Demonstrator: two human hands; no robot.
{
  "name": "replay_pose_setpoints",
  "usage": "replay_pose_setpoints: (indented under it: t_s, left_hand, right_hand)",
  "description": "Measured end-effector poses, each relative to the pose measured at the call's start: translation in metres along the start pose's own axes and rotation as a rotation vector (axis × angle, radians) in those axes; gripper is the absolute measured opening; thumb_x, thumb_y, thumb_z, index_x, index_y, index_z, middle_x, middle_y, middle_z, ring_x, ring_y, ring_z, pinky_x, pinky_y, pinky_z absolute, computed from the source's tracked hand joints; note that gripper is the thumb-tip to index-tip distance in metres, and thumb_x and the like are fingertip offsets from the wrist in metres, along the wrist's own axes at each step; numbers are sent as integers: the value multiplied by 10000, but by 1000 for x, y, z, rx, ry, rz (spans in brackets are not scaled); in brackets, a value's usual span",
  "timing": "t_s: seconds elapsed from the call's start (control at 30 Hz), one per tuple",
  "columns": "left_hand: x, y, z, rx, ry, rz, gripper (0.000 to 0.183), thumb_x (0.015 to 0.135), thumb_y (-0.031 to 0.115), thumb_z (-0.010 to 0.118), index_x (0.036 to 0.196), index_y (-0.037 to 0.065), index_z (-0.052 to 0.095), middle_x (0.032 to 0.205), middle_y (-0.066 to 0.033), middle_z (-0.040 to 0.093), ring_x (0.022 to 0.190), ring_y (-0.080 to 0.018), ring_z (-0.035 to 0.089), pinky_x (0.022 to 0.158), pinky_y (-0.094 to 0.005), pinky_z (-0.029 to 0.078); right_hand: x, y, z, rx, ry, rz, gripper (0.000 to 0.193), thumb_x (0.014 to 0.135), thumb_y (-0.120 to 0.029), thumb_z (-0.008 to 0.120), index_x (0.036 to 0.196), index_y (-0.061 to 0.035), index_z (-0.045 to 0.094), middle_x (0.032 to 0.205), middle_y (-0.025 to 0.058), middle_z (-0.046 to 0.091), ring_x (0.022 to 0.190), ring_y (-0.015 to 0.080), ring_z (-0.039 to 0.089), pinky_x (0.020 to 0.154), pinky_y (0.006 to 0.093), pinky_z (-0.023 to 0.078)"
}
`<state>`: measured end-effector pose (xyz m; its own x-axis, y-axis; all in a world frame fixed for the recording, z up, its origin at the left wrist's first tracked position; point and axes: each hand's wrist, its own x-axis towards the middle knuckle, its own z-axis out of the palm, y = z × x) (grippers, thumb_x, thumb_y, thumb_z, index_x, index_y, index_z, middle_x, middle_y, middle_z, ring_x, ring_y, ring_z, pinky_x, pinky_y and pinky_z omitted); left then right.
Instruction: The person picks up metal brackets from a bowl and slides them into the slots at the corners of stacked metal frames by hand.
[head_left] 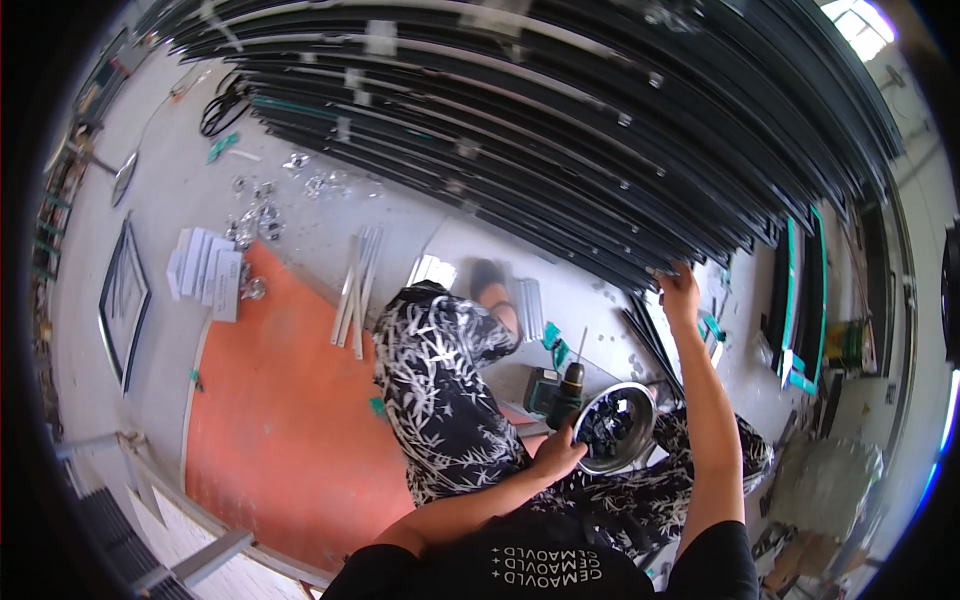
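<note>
My left hand (557, 455) grips the near-left rim of a round metal bowl (648, 425), tilted above my patterned trousers. Small black pieces (603, 428) fill much of the bowl. Just beyond that hand a dark cordless drill (568, 388) with a long bit points away from me. My right hand (680, 288) reaches out to the lower end of the nearest black frame bar (590, 262). Its fingers are pinched together at the bar's end, and whatever is between them is too small to make out.
Many long black bars are stacked across the top. Thin silver strips (357, 290) lie by an orange sheet (290, 380) on the floor. White boxes (205, 268) sit left, beside scattered clear wrapping (258, 215). Green-edged black frames (800, 290) stand right.
</note>
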<state>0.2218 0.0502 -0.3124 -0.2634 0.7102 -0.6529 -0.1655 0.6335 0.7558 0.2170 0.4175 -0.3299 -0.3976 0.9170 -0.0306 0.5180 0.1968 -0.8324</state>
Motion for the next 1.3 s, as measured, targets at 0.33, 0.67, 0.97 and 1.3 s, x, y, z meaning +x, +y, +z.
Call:
replay_pose_setpoints:
  t_s: [0.33,0.67,0.97,1.3]
  left_hand:
    - [15,-33,7,-56,54,82,691,810,201,580,1469,201,372,1007,-218,688,884,-404,669,789,-461,512]
    - [17,-23,2,-340,14,-159,683,818,5,554,1472,78,371,1200,-114,616,1034,-218,625,883,-339,525]
    - [12,4,0,-360,-5,-319,680,908,-2,512,1513,176,259,1297,-115,550,1043,-249,662,756,-418,635]
    - [2,29,0,-363,3,-365,644,910,14,506,1499,132,275,1329,-113,524,1101,-252,633,843,-449,619]
  right_hand:
    - [-24,23,-71,148,32,310,175,868,-44,688,1032,16,676,781,65,692,552,104,600,468,254,428]
    - [26,65,-111,-229,286,113,189,834,-185,760,987,-77,739,874,114,722,792,259,679,728,366,516]
    - [72,75,-106,-261,373,-63,190,829,-258,750,961,-121,759,916,158,710,860,362,678,762,413,533]
    - [77,47,-74,-236,345,-35,277,788,-309,779,875,-52,722,840,201,688,819,415,655,716,456,517]
